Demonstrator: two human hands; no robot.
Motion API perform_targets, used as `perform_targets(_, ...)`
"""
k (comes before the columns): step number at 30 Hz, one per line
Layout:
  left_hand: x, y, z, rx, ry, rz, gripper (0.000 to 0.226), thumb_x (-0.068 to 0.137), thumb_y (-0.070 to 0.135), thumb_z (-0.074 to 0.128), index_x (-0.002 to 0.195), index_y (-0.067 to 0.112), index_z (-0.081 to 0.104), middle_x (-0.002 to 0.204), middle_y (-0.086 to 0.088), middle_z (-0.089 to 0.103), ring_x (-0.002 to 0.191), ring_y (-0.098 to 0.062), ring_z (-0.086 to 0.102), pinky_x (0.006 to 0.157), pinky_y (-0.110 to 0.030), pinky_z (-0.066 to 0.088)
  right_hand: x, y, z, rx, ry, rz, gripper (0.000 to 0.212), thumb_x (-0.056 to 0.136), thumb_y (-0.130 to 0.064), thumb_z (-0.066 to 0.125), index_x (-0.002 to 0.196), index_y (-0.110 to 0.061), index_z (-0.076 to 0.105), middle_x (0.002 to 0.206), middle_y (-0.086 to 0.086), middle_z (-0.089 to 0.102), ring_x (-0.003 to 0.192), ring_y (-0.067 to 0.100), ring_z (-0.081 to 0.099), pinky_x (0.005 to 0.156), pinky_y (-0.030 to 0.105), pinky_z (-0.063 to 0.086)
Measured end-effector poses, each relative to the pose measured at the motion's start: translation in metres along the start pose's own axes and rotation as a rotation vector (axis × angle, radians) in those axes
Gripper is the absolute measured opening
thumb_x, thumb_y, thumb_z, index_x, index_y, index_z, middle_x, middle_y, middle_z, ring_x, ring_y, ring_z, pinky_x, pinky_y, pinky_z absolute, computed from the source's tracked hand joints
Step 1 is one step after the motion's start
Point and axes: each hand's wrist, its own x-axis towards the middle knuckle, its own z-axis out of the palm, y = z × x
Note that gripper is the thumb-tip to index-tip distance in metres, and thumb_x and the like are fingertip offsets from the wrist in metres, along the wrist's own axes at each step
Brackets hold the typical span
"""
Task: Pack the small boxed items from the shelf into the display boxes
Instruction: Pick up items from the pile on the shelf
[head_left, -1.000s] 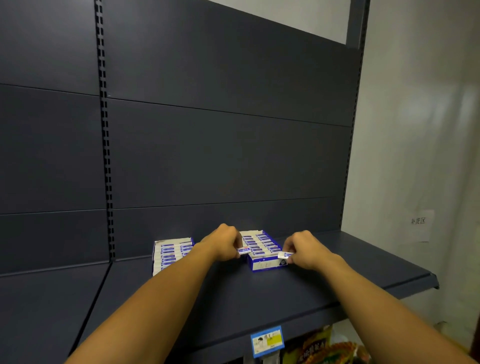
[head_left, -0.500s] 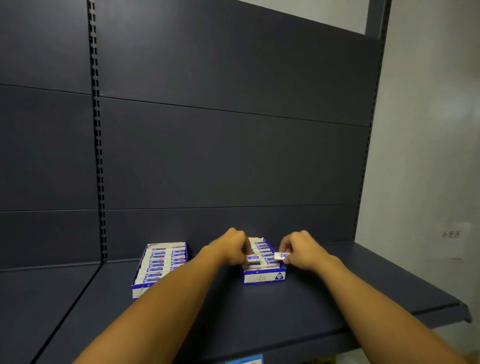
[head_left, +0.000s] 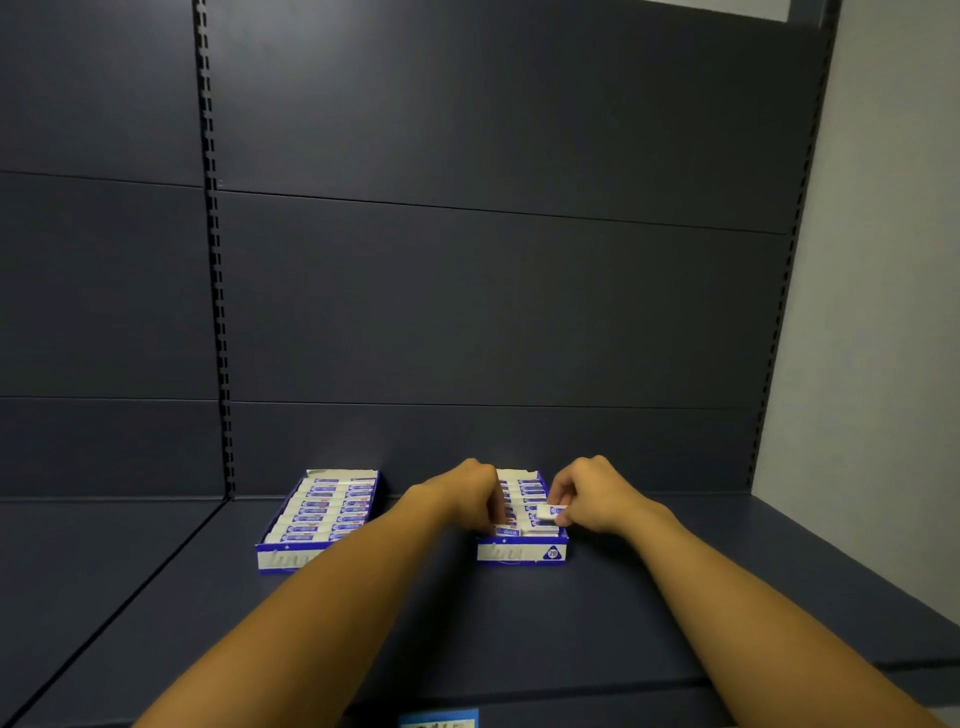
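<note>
The right hand (head_left: 592, 499) has brought its pinched small box (head_left: 549, 512) over the right display box (head_left: 522, 552), while the left hand (head_left: 467, 493) fingers now press another in, nearly filling it.

Dark slotted upright (head_left: 214, 291), dark back panels (head_left: 493, 301), pale wall (head_left: 883, 312), blue price tag (head_left: 439, 719) at bottom edge

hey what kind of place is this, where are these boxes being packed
Most likely a shop aisle being stocked. The dark metal shelf has a slotted upright like retail shelving, a price tag sits on its front edge, and two blue-and-white display boxes hold rows of small boxed items.
</note>
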Motion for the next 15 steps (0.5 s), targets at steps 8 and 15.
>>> perform_targets(8, 0.0006, 0.0094, -0.0012, 0.094, -0.008, 0.019, 0.029, 0.09, 0.011, 0.074, 0.119, 0.008, 0.071, 0.121, -0.008, 0.07, 0.112, -0.021, 0.064, 0.095, -0.03, 0.053, 0.0061, -0.001, 0.0019, 0.019, -0.039, -0.056, 0.024, 0.075, -0.013, 0.087, 0.098, -0.015, 0.077, 0.093, -0.002, 0.067, 0.088, 0.01, 0.064, 0.084, 0.03, 0.057)
perform_targets(15, 0.0004, 0.0081, -0.0028, 0.103, -0.016, 0.0, 0.028, 0.091, 0.012, 0.073, 0.118, 0.008, 0.073, 0.121, -0.008, 0.071, 0.109, -0.019, 0.065, 0.092, -0.028, 0.053, 0.0091, -0.0091, -0.0003, 0.001, -0.098, -0.074, 0.022, 0.075, -0.009, 0.086, 0.095, -0.015, 0.077, 0.092, -0.004, 0.064, 0.093, 0.013, 0.063, 0.085, 0.032, 0.058)
